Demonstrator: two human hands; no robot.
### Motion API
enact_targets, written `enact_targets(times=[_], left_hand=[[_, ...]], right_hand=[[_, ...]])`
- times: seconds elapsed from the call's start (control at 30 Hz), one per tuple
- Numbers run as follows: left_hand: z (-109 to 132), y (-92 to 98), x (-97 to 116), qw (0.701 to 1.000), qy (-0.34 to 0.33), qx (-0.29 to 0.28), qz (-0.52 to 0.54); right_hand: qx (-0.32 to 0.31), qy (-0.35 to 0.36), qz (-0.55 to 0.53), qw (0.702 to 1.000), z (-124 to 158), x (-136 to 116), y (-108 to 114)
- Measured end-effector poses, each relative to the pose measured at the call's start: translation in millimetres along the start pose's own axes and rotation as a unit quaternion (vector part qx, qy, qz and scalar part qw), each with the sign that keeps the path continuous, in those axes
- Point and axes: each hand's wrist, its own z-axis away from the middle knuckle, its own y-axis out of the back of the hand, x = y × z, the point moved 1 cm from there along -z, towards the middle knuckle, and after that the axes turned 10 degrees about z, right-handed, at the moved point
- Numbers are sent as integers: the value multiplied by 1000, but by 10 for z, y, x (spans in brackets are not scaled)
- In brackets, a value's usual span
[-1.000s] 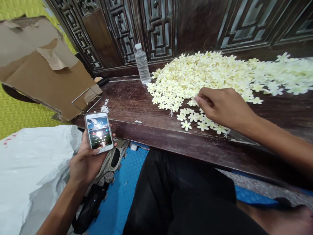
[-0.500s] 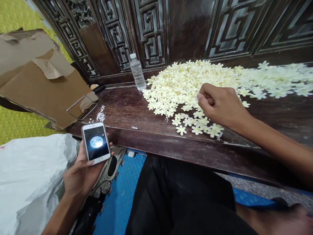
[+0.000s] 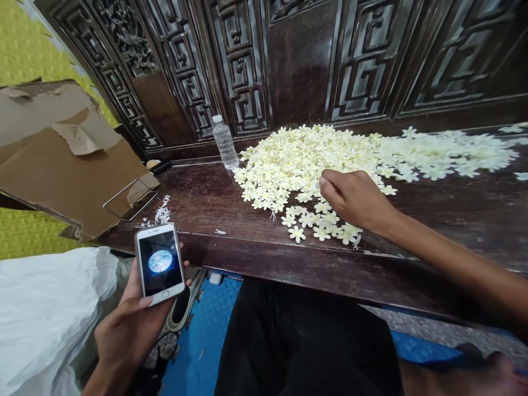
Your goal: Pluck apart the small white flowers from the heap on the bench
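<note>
A smartphone in a pale case lies in my left hand, its screen lit with a picture of the Earth. My thumb rests on its lower edge, and my fingertips wrap round the right side. My right hand is curled into a fist above the front part of a large heap of pale yellow flowers. Nothing shows between its fingers. Under the fist, a small group of loose flowers lies near the bench's front edge.
The dark wooden bench has a carved back. A clear plastic bottle stands left of the heap. White scraps, a wire stand and torn cardboard are farther left. A white sack sits below.
The whole scene sits lower and slightly left in view as the camera shifted. My right fist has turned a little, knuckles more forward. The phone stays in my left hand.
</note>
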Motion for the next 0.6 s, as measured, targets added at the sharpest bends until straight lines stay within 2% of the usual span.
enact_targets(times=[0.17,0.37,0.47,0.6], left_hand=[[-7,-112,15,1000,-3,-8,3],[-105,-273,-19,999,4,-46,17],[-163,-364,-74,998,-4,-65,21],[-215,-465,-121,996,20,-86,25]], right_hand=[[-9,-7,-30,999,2,16,-26],[-3,0,-57,998,-13,77,-45],[-28,9,-50,998,-17,119,-58],[-65,22,-19,997,0,175,-100]])
